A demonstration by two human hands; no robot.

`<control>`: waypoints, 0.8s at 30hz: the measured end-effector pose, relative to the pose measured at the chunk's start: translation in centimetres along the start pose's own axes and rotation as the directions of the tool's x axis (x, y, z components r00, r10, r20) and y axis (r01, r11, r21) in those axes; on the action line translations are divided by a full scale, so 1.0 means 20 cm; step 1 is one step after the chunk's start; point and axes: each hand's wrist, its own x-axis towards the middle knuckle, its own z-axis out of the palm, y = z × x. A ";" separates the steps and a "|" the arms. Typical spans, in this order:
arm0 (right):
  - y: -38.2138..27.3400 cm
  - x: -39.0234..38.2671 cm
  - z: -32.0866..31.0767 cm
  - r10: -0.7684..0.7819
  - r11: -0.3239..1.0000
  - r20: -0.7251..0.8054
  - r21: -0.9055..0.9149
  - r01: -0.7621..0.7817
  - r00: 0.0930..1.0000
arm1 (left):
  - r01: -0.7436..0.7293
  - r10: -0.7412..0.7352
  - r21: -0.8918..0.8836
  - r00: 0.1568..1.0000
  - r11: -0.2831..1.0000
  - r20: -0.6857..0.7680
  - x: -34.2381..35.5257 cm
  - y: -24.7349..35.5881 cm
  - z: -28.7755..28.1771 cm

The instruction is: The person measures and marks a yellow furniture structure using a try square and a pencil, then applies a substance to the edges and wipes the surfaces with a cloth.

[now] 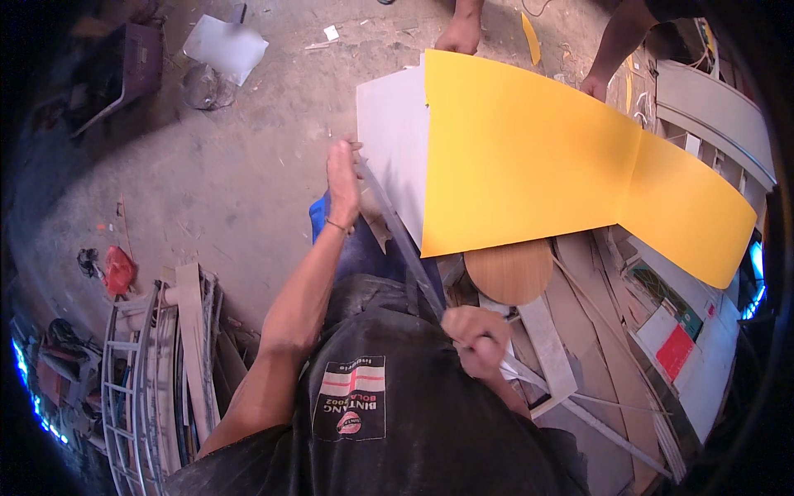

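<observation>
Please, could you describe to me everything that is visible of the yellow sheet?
The yellow sheet is broad, thin and smooth, plain yellow and matte; it looks like laminate or plastic, but I cannot be sure. It tapers to a crease-like line, past which its right part slants down in the picture to a rounded corner. At left it overlaps a whitish panel. One co-worker's hand and another hand are at its far edge.

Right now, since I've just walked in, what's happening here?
The person's left hand is at the far end of a long dark strip; their right hand looks closed around its near end. Opposite, a co-worker's hands are at the far edge of a yellow sheet, beside a pale panel.
</observation>
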 end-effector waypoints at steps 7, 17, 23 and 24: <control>-0.32 0.00 -0.15 0.092 0.824 -0.213 0.565 0.045 0.973 | -0.376 0.206 0.234 0.821 0.896 0.533 -0.57 0.18 0.27; -0.26 0.04 -0.20 0.372 0.581 -0.268 0.814 0.002 0.889 | -0.542 0.367 0.350 0.812 0.764 0.454 -0.77 0.61 -0.02; -0.16 0.20 -0.09 0.519 0.345 -0.130 0.936 -0.068 0.845 | -0.920 0.507 0.239 0.373 0.309 0.777 -0.63 0.71 -0.06; -0.15 0.22 -0.07 0.552 0.545 -0.270 0.833 -0.096 0.789 | -0.936 0.580 0.224 0.345 0.272 0.738 -0.60 0.70 -0.06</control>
